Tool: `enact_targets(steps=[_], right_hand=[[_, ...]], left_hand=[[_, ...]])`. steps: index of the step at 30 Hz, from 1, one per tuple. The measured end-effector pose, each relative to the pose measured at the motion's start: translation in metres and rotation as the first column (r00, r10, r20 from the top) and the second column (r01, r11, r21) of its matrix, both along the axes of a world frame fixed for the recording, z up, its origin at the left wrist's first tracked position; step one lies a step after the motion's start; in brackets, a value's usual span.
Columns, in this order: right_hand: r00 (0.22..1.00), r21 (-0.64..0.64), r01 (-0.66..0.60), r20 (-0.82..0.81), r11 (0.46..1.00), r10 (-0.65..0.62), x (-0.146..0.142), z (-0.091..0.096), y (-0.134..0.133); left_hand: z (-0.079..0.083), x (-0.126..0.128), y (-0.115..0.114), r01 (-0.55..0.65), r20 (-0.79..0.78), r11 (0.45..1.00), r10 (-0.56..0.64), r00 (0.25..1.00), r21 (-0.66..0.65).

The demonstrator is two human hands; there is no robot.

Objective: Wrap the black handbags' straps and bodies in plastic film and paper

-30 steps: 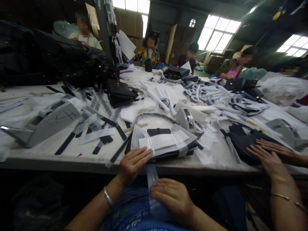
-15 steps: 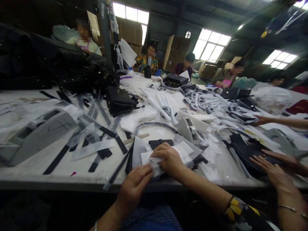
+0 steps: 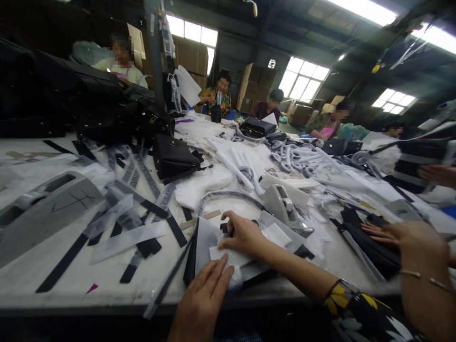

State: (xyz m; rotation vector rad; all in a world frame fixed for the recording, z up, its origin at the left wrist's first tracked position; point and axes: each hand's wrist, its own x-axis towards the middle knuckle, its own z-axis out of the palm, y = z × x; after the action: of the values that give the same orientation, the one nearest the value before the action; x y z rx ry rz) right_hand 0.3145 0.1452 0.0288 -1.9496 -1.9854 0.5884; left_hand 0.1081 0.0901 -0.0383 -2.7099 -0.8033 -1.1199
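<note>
A flat black bag wrapped in white paper and clear film [image 3: 249, 259] lies at the table's near edge in front of me. My right hand [image 3: 242, 235] rests on top of it, fingers bent and gripping its far black edge, thumb raised. My left hand [image 3: 206, 292] lies at the bag's near left corner with its fingers stretched out flat on the film. A curved wrapped strap [image 3: 228, 195] arcs just beyond the bag.
A grey tape dispenser [image 3: 285, 204] stands right of my hand, a larger one [image 3: 50, 209] at far left. Loose black straps [image 3: 142, 199] and a black handbag [image 3: 174, 156] lie between. A co-worker's hand [image 3: 416, 242] presses a black bag [image 3: 370, 247] at right. Several people sit across the table.
My right hand came up from my lap onto the wrapped bag and slid to its far edge. My left hand drew back to the near corner and flattened. The camera tilted upward.
</note>
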Motion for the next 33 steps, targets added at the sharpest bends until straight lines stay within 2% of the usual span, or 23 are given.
enact_targets(steps=[6, 9, 12, 14, 15, 16, 18, 20, 23, 27, 30, 33], right_hand=[[0.998, 0.113, -0.028, 0.056, 0.993, 0.022, -0.007, -0.008, 0.016], [0.999, 0.214, -0.036, 0.0, 0.976, 0.037, -0.004, -0.003, 0.006], [0.992, 0.369, 0.021, -0.122, 0.929, 0.026, 0.023, 0.015, -0.024], [0.978, 0.446, 0.159, -0.191, 0.881, -0.08, 0.056, 0.031, -0.051], [0.958, 0.446, 0.263, -0.23, 0.856, -0.174, 0.075, 0.038, -0.063], [0.918, 0.41, 0.381, -0.276, 0.828, -0.285, 0.095, 0.044, -0.073], [0.8, 0.216, 0.569, -0.371, 0.794, -0.472, 0.132, 0.051, -0.085], [0.726, 0.038, 0.614, -0.417, 0.788, -0.546, 0.161, 0.051, -0.084], [0.66, -0.177, 0.574, -0.477, 0.799, -0.58, 0.186, 0.047, -0.068], [0.569, -0.412, 0.481, -0.525, 0.774, -0.633, 0.197, 0.049, -0.045], [0.53, -0.492, 0.43, -0.542, 0.757, -0.653, 0.201, 0.052, -0.037], [0.501, -0.473, 0.418, -0.592, 0.775, -0.631, 0.201, 0.054, -0.038]], left_hand=[[0.004, 0.005, 0.001, -0.017, -0.131, 0.998, 0.024, 0.991, 0.058], [0.008, 0.005, 0.0, -0.031, -0.126, 0.995, 0.044, 0.991, 0.097], [0.007, 0.002, 0.001, -0.017, -0.126, 0.993, 0.033, 0.992, 0.12], [0.004, 0.001, 0.003, -0.003, -0.137, 0.993, 0.018, 0.99, 0.115], [0.002, 0.0, 0.004, 0.003, -0.138, 0.994, 0.013, 0.99, 0.112], [0.001, 0.0, 0.005, 0.009, -0.132, 0.993, 0.006, 0.991, 0.115], [-0.001, 0.001, 0.006, 0.021, -0.112, 0.991, -0.006, 0.994, 0.133], [-0.002, 0.001, 0.007, 0.025, -0.096, 0.987, -0.01, 0.995, 0.157], [-0.002, 0.002, 0.008, 0.03, -0.093, 0.985, -0.014, 0.996, 0.168], [-0.003, 0.0, 0.009, 0.04, -0.091, 0.988, -0.026, 0.996, 0.15], [-0.005, -0.002, 0.009, 0.029, -0.108, 0.989, -0.014, 0.994, 0.145], [-0.005, -0.004, 0.009, 0.025, -0.124, 0.988, -0.006, 0.992, 0.154]])
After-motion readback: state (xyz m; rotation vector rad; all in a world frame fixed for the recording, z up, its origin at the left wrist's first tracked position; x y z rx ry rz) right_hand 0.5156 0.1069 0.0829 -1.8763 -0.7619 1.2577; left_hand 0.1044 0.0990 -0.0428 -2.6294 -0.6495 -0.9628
